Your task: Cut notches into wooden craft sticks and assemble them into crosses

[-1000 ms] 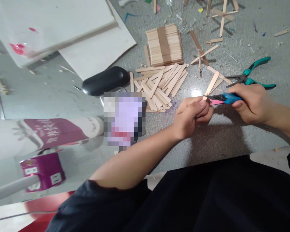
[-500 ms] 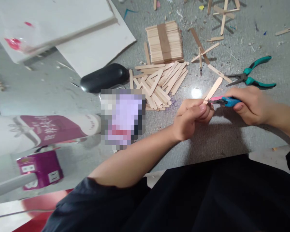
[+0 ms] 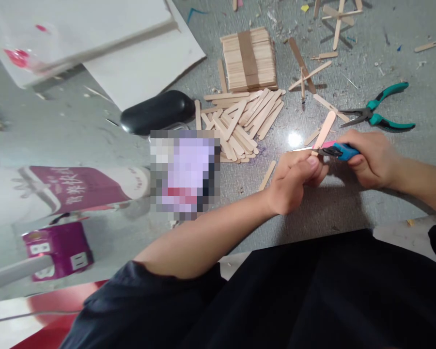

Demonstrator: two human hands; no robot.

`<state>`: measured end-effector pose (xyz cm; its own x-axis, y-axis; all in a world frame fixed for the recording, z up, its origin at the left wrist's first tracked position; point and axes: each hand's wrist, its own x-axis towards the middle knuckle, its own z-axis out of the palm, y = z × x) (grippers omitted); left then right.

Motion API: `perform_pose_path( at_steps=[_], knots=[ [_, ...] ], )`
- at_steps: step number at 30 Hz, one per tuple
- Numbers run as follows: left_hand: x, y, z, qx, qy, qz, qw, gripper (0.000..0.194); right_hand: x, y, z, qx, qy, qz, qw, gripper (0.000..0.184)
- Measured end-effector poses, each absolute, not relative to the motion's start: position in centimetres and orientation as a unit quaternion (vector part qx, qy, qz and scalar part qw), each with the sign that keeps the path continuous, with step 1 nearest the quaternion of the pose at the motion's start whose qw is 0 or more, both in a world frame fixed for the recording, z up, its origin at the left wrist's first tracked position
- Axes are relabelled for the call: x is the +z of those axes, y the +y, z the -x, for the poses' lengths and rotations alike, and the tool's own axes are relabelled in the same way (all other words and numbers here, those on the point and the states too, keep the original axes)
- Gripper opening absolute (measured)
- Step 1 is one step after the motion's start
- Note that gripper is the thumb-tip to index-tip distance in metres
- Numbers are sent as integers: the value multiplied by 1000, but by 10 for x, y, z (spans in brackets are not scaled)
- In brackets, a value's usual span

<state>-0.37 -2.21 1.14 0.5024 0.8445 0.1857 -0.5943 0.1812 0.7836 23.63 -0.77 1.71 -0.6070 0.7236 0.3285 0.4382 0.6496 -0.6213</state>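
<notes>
My left hand (image 3: 294, 182) is closed, pinching the lower end of a wooden craft stick (image 3: 325, 128) that slants up to the right. My right hand (image 3: 372, 157) is closed round small pink-and-blue cutters (image 3: 336, 150), whose dark jaws sit against the stick just above my left fingers. A short piece of stick (image 3: 267, 175) lies on the grey table left of my left hand.
A loose heap of sticks (image 3: 241, 121) and a banded bundle (image 3: 249, 60) lie beyond. Teal pliers (image 3: 380, 114) rest at the right, a black case (image 3: 158, 111) and white boards (image 3: 94, 34) at the left. Glued stick crosses (image 3: 305, 72) stand farther back. A purple-labelled bottle (image 3: 69, 191) lies at the left.
A short cut piece of stick now lies on the table left of my left hand. The held stick has tilted more upright, and both hands stay together.
</notes>
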Motion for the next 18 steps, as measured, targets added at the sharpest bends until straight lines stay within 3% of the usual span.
perform_pose_path(
  at_steps=[8, 18],
  knots=[
    [0, -18, 5, 516, 188, -459, 699, 71, 17, -4, -246, 170, -859, 421, 235, 78],
    [5, -19, 6, 500, 251, -454, 694, 76, 11, 0, -247, 154, -874, 368, 278, 52]
  ],
)
